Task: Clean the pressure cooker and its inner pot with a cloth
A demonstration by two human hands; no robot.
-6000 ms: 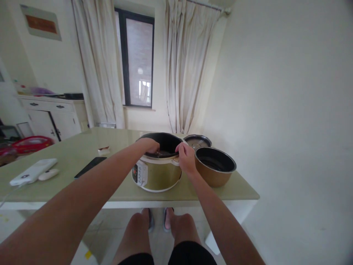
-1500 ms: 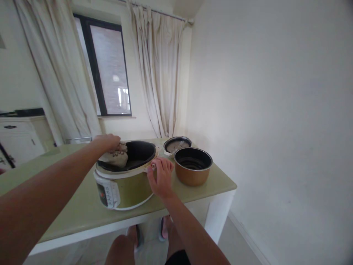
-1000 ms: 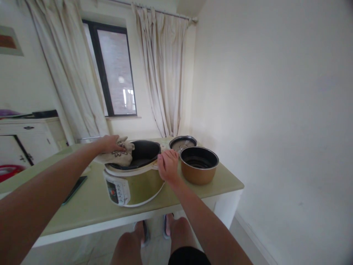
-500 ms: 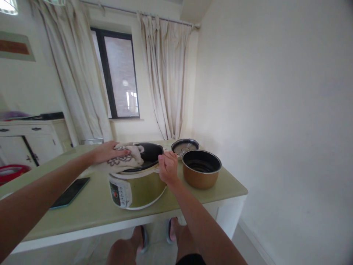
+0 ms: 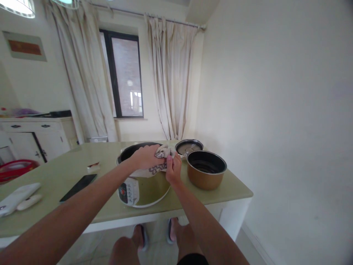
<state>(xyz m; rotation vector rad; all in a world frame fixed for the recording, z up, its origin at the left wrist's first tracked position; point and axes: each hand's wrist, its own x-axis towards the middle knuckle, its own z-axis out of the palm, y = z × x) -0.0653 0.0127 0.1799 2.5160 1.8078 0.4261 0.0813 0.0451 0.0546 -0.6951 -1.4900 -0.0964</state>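
Note:
A rice cooker with a green body, white trim and a front button panel stands uncovered near the table's front edge. My left hand is closed on a pale patterned cloth at the cooker's right rim, with part of the cloth draped over the front rim. Right beside it, my right hand grips the right edge of the cooker, thumb up, close against the cloth. The dark inside of the cooker is partly hidden by my left hand and forearm.
To the right of the cooker is a brown pot with a black inside. A round glass lid lies behind it. On the left of the green table are a dark phone, white objects and a small item.
My left hand has moved the cloth from the left side of the cooker rim across to the right, next to my right hand. My right hand still grips the edge. The view has shifted slightly left.

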